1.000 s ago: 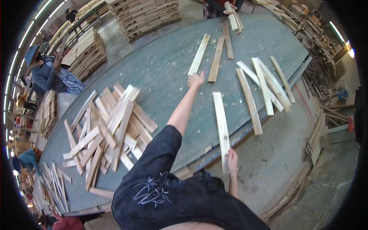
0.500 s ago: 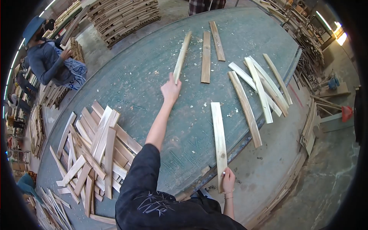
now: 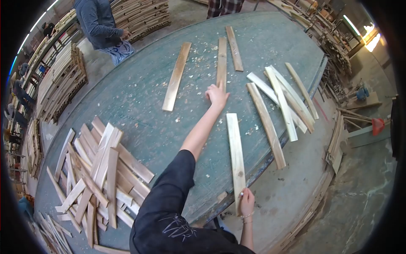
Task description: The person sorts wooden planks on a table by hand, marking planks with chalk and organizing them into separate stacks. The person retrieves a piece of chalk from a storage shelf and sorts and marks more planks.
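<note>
My left hand (image 3: 218, 96) is stretched over the table, at the near end of a flat wooden strip (image 3: 221, 59). Its fingers are spread, with the thumb out to the right, and it covers that end of the strip. My right hand (image 3: 246, 202), wearing a bracelet, is closed on the near end of a pale wooden strip (image 3: 235, 148) with a knot, which reaches past the table's front edge. Left of my left hand lies a brown strip (image 3: 176, 76), apart from it. Another short strip (image 3: 234, 47) lies farther back.
A jumbled pile of wooden strips (image 3: 99, 169) covers the left of the green table (image 3: 144, 110). Several strips (image 3: 281, 103) lie at the right, some overhanging the edge. Wood chips are scattered about. A person in blue-grey (image 3: 95, 25) stands beyond the far edge, near stacked wood (image 3: 61, 82).
My left hand has let go of the strip it held, which now lies flat to the left. It has moved right to another strip. My right hand still holds its strip.
</note>
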`<state>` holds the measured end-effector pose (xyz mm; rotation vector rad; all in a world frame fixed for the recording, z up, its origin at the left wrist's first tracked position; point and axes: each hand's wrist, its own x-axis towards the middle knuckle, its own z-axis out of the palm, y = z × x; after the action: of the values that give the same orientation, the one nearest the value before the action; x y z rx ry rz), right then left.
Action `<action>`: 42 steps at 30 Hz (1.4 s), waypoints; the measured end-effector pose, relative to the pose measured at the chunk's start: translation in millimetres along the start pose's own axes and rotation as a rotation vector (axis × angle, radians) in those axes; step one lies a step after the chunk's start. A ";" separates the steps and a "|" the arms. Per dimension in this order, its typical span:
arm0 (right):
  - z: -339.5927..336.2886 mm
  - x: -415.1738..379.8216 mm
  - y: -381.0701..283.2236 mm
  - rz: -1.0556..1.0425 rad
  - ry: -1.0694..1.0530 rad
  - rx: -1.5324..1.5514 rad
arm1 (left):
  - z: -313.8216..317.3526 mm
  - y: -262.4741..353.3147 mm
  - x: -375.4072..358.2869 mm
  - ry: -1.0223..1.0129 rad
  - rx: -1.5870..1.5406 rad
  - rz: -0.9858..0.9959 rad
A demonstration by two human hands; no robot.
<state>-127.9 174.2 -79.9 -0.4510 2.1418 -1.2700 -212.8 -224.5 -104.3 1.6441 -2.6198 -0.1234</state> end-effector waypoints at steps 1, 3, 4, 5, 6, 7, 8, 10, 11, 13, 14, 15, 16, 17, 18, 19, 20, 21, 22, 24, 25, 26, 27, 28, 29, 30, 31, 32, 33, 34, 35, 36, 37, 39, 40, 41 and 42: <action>0.7 -1.4 -4.0 -0.028 0.011 0.000 | 9.6 7.7 10.2 0.017 -0.015 0.007; -0.2 -2.0 4.4 -0.033 0.018 -0.013 | 32.0 10.8 23.8 0.049 -0.083 -0.049; 0.1 -4.1 -0.4 -0.012 0.024 -0.033 | 46.5 5.8 28.0 0.139 -0.252 0.009; -0.3 -3.7 1.5 -0.002 0.028 -0.024 | 38.9 -2.4 22.0 0.133 -0.244 0.019; 0.6 -3.3 4.7 -0.002 0.030 0.012 | 29.4 -13.8 16.3 -0.169 -0.930 0.042; 2.1 -3.5 7.9 0.000 0.028 0.048 | 16.5 -23.8 7.6 -0.492 -1.605 0.047; 2.1 -2.4 12.6 0.001 0.034 0.042 | 10.4 -27.6 -2.0 -0.641 -1.990 -0.065; 1.8 -3.2 10.1 -0.001 0.016 0.076 | -2.4 -37.2 -22.0 -0.627 -2.036 -0.045; 2.0 -1.7 7.9 -0.017 0.016 0.094 | -7.8 -41.4 -25.8 -0.617 -2.103 -0.004; 1.4 -2.2 5.5 -0.020 0.003 0.101 | -3.1 -47.2 -24.6 -0.607 -1.942 0.003; 1.2 -2.1 2.7 -0.028 0.003 0.078 | -0.6 -48.1 -22.2 -0.593 -1.915 0.054; 0.8 -2.8 1.1 -0.035 0.006 0.056 | 2.1 -47.9 -18.9 -0.580 -1.887 0.106; 1.0 -3.6 2.5 -0.040 0.009 0.053 | -2.7 -44.9 -17.1 -0.579 -1.891 0.112; 1.8 -3.1 5.8 -0.030 0.018 0.065 | -7.9 -40.0 -13.6 -0.548 -1.744 0.129; 2.2 -2.2 7.0 -0.022 0.024 0.076 | -13.6 -35.5 -8.5 -0.513 -1.597 0.142; 2.3 -1.8 5.7 -0.029 0.018 0.071 | -19.8 -29.3 -1.7 -0.503 -1.603 0.141; 2.9 -1.7 3.8 -0.040 0.023 0.084 | -25.3 -22.9 8.6 -0.454 -1.651 0.125; 4.5 -3.1 2.3 -0.045 0.022 0.095 | -31.2 -23.8 20.1 -0.406 -1.696 0.102; 7.1 -3.9 2.0 -0.043 0.006 0.090 | -14.6 -32.4 53.3 -0.238 -1.211 0.040; 3.2 -3.4 2.0 -0.041 0.007 0.052 | -4.4 -51.5 62.1 -0.008 -0.650 -0.222; 1.1 -5.0 3.9 -0.038 -0.006 0.032 | -16.8 -68.8 42.7 0.070 -0.566 -0.422; 3.1 -4.4 5.6 -0.071 0.013 0.015 | -14.5 -88.2 28.8 0.058 -0.391 -0.420; 6.0 -2.9 6.3 -0.108 0.031 0.010 | -14.1 -109.8 15.0 0.052 -0.210 -0.412; 7.1 -3.1 6.5 -0.088 0.031 0.025 | -14.4 -130.4 -7.7 0.107 -0.097 -0.375; 8.7 -2.0 8.3 -0.090 0.020 0.033 | -15.4 -148.3 -28.3 0.163 0.023 -0.336; 10.6 -0.5 10.7 -0.080 0.037 0.072 | -16.1 -164.1 -38.1 0.169 0.037 -0.342; 11.8 -2.2 13.2 -0.065 0.054 0.106 | -14.0 -178.7 -48.4 0.039 0.003 -0.287; 13.0 -2.2 12.0 -0.045 0.071 0.104 | -11.2 -189.3 -56.5 -0.094 -0.037 -0.235; 12.2 -2.9 13.6 -0.040 0.059 0.102 | -8.8 -196.2 -59.0 -0.099 -0.031 -0.247; 12.2 -2.2 16.1 -0.050 0.054 0.114 | -7.5 -201.9 -56.0 -0.103 -0.066 -0.161; 13.1 -1.0 16.0 -0.065 0.054 0.125 | -6.9 -206.0 -53.4 -0.103 -0.107 -0.074; 12.9 -0.6 14.6 -0.085 0.047 0.114 | -4.7 -207.7 -55.0 -0.033 -0.284 -0.070; 11.5 -0.2 14.5 -0.092 0.047 0.111 | -14.2 -205.9 -60.8 -0.028 -0.289 -0.072; 12.2 0.5 15.5 -0.106 0.041 0.090 | -40.5 -202.5 -78.6 -0.461 -1.829 -0.287; 13.9 0.7 15.3 -0.108 0.038 0.098 | -41.7 -203.7 -89.2 -0.586 -2.267 0.005; 14.6 1.7 15.3 -0.109 0.057 0.083 | -51.2 -201.2 -98.0 -0.580 -2.259 0.002; 15.4 0.7 15.5 -0.106 0.073 0.064 | -60.3 -196.5 -106.4 -0.647 -2.409 -0.139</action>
<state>-118.3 171.0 -99.2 -0.5036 2.1553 -1.4300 14.7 -216.4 -62.0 0.4863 -0.5592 -2.4582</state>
